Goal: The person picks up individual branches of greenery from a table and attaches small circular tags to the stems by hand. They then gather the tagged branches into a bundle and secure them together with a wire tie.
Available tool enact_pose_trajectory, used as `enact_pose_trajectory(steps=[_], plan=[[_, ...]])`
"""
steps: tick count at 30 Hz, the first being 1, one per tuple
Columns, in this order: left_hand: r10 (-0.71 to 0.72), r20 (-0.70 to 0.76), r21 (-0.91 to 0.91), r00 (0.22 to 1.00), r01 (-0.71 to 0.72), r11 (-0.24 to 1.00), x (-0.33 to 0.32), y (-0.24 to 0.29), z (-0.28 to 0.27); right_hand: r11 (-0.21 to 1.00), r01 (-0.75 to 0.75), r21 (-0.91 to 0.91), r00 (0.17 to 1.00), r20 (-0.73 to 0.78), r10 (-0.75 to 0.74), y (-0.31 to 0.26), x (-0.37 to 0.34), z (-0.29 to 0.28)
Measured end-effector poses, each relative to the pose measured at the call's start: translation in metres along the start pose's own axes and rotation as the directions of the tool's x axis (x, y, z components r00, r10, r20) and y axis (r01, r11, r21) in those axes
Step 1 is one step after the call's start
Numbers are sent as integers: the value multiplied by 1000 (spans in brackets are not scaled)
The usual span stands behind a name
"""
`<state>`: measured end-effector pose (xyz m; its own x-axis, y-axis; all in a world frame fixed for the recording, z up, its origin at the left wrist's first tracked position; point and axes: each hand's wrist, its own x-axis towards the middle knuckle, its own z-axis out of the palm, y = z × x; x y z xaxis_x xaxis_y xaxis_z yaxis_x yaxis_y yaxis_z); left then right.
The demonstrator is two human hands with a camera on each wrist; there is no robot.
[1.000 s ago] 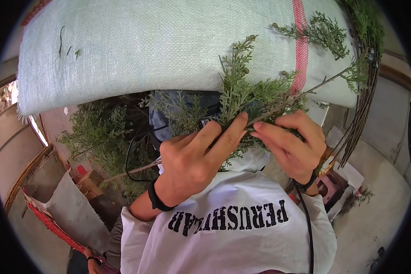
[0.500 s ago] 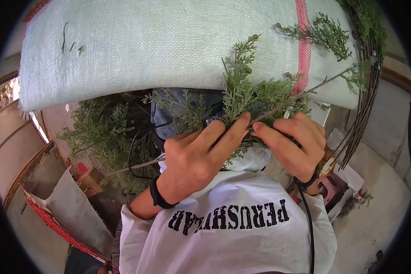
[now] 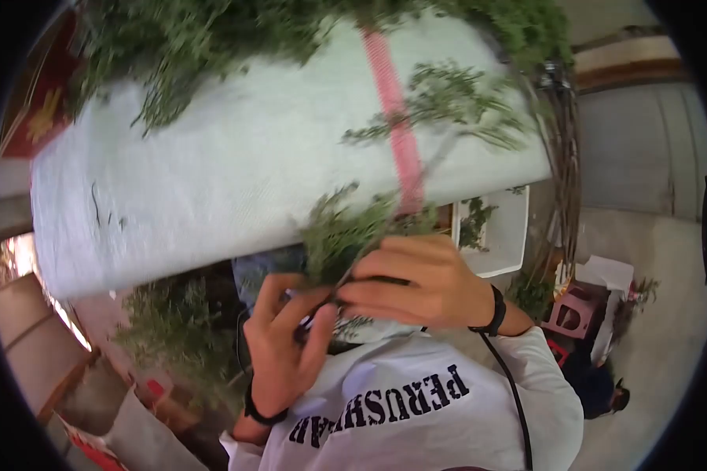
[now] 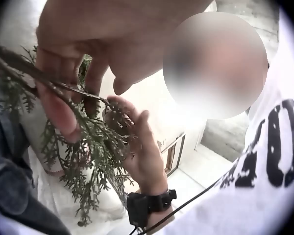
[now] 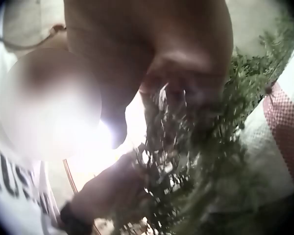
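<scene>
Both hands meet at a leafy conifer branch (image 3: pixel 338 235) in front of the white shirt. My left hand (image 3: pixel 283 345) has its fingers bent at the branch, thumb raised apart; in the left wrist view the woody stem (image 4: pixel 19 63) crosses those fingers. From the other side my right hand (image 3: pixel 416 282) grips the stem near its lower part, fingertips beside the left ones. Green scale-like sprays (image 4: pixel 90 161) hang below the fingers in the left wrist view. The right wrist view is blurred, with foliage (image 5: pixel 186 176) around the fingers.
A white woven sack (image 3: pixel 212 180) with a red stripe (image 3: pixel 393 102) lies ahead, a cut sprig (image 3: pixel 463 102) on it. More greenery (image 3: pixel 204 39) covers its far side. Bundled stems (image 3: pixel 565 173) stand at right, near a white box (image 3: pixel 514 235) and a pink stool (image 3: pixel 577 310).
The head view has swung, bringing in greenery at the sack's far side and the white box. The hands have turned with the branch; the right hand reaches further left, and the left thumb now shows raised.
</scene>
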<state>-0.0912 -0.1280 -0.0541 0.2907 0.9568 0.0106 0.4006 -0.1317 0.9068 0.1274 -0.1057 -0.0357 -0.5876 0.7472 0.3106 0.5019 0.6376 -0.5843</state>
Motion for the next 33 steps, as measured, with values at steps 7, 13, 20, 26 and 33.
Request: enact_pose_trajectory(steps=[7, 13, 20, 26, 33], plan=[[-111, 57, -255, 992, 122, 959, 6, -13, -9, 939, -198, 280, 977, -18, 211, 21, 9, -78], [-71, 142, -561, 987, 139, 816, 11, -31, -2, 653, -723, -226, 688, -324, 649, 57, 9, -102], [-154, 154, -666, 976, 218, 714, 11, -40, -2, 779, -538, -324, 842, -246, 479, 64, 19, -90], [-119, 41, -666, 992, 116, 737, 16, -39, -6, 889, -357, -287, 907, -336, 255, 71, 27, -100], [-72, 59, -703, 996, 93, 705, 22, -38, 1, 956, -75, 284, 739, -627, 244, 78, 55, -113]])
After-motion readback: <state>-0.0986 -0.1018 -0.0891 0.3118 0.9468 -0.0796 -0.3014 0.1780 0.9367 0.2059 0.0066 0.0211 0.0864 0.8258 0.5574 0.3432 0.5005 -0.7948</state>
